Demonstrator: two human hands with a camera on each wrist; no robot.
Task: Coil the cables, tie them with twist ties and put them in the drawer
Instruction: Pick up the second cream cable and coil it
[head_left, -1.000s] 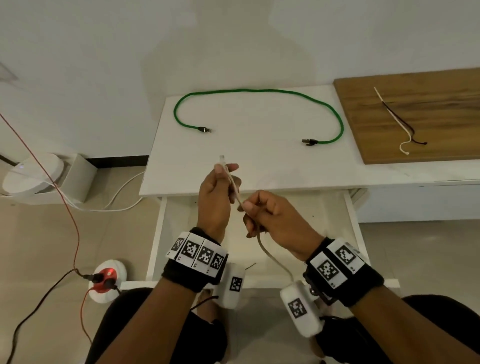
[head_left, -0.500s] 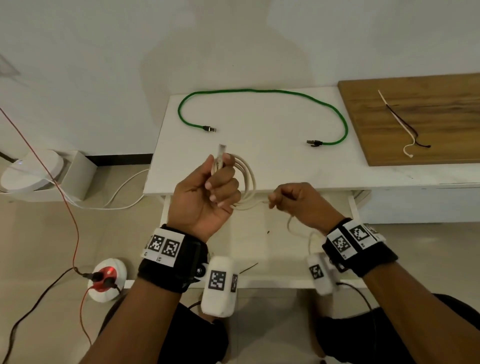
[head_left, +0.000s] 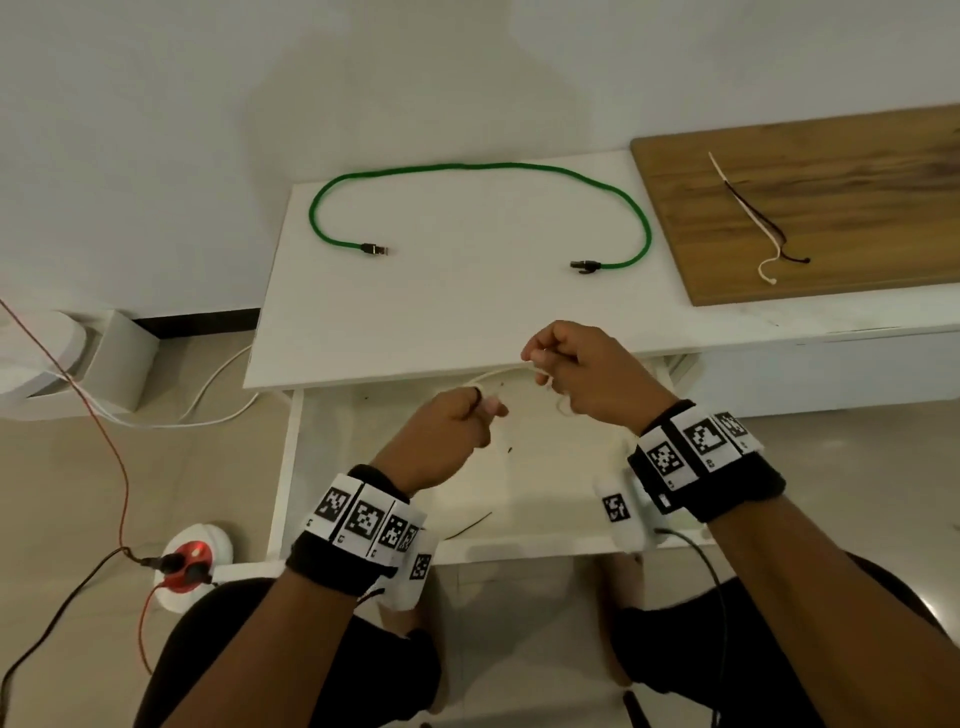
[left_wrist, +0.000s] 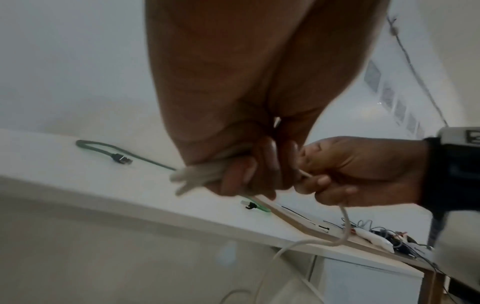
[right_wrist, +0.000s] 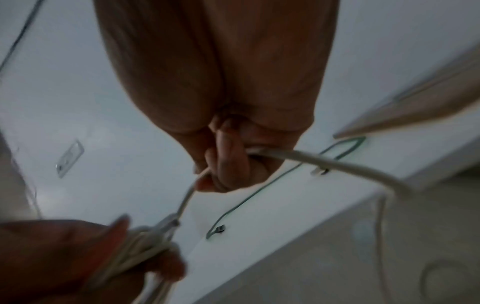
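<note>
My left hand (head_left: 467, 415) grips several loops of the white cable (left_wrist: 200, 174) in its fist, above the open drawer (head_left: 519, 499). My right hand (head_left: 556, 358) pinches the same cable (right_wrist: 337, 166) just right of the left, at the table's front edge. A short strand (head_left: 498, 371) runs between the hands, and the loose tail (left_wrist: 344, 224) hangs down from the right hand. The green cable (head_left: 478, 166) lies uncoiled in an arc at the back of the white table (head_left: 415, 312). Twist ties (head_left: 748, 208) lie on the wooden board (head_left: 831, 182).
The board sits at the right end of the table. A thin dark scrap (head_left: 470, 525) lies in the drawer. On the floor at the left are a red-and-white socket (head_left: 192, 561) with plugged cords and a white box (head_left: 114, 358).
My left hand has turned knuckles-up and sunk lower, hiding the loops under it. My right hand has risen and come in close to the left with more cable.
</note>
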